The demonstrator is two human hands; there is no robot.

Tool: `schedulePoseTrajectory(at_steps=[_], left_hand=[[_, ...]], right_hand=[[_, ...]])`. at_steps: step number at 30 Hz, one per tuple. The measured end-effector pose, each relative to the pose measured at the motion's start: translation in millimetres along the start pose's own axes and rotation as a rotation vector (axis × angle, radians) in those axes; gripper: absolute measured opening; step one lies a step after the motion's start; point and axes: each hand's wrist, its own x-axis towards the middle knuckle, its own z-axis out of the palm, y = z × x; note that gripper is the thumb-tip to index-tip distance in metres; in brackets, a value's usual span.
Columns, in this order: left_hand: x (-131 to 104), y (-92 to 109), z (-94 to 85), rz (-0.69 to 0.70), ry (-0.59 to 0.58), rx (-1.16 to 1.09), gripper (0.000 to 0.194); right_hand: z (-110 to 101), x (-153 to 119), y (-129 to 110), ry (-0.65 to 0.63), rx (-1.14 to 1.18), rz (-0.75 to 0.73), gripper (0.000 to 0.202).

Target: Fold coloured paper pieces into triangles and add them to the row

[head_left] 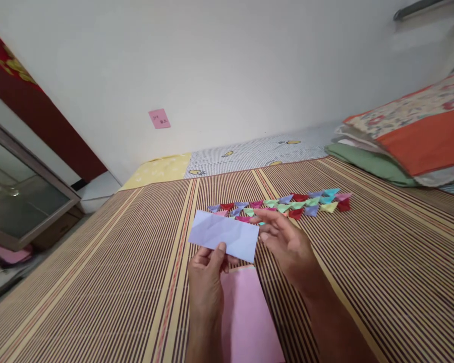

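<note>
A pale blue-violet rectangle of paper (223,232) is pinched at its lower edge by my left hand (209,267), thumb on top. My right hand (287,247) is beside the paper's right end, fingers apart and slightly curled; whether a fingertip touches the edge I cannot tell. Below the paper lies a long pink sheet (249,312), partly covered by my left hand and wrist. Beyond my hands, several small folded paper pieces (297,204) in red, blue, green, yellow and pink lie in rows on the striped mat (136,262). Some of them are hidden behind the paper and my right hand.
Folded orange and floral bedding (431,136) is stacked at the right, over a green cloth (371,162). A white wall (249,65) with a pink note (159,118) stands behind the mat. At the left is a glass-fronted cabinet (22,186).
</note>
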Motion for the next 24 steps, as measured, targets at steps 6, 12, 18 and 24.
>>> schedulePoseTrajectory(at_steps=[6, 12, 18, 24], left_hand=[[1, 3, -2.9, -0.051, -0.068, -0.041, 0.021], [-3, 3, 0.2, -0.055, -0.124, -0.079, 0.023], [-6, -1, 7.4, -0.049, -0.111, -0.114, 0.029], [-4, -4, 12.0, -0.033, -0.062, -0.108, 0.028]], right_hand=[[-17, 1, -11, -0.256, -0.291, -0.138, 0.033], [-4, 2, -7, -0.132, -0.188, -0.128, 0.012], [11, -1, -2, 0.008, -0.202, 0.004, 0.018], [16, -4, 2, 0.001, -0.209, 0.08, 0.02]])
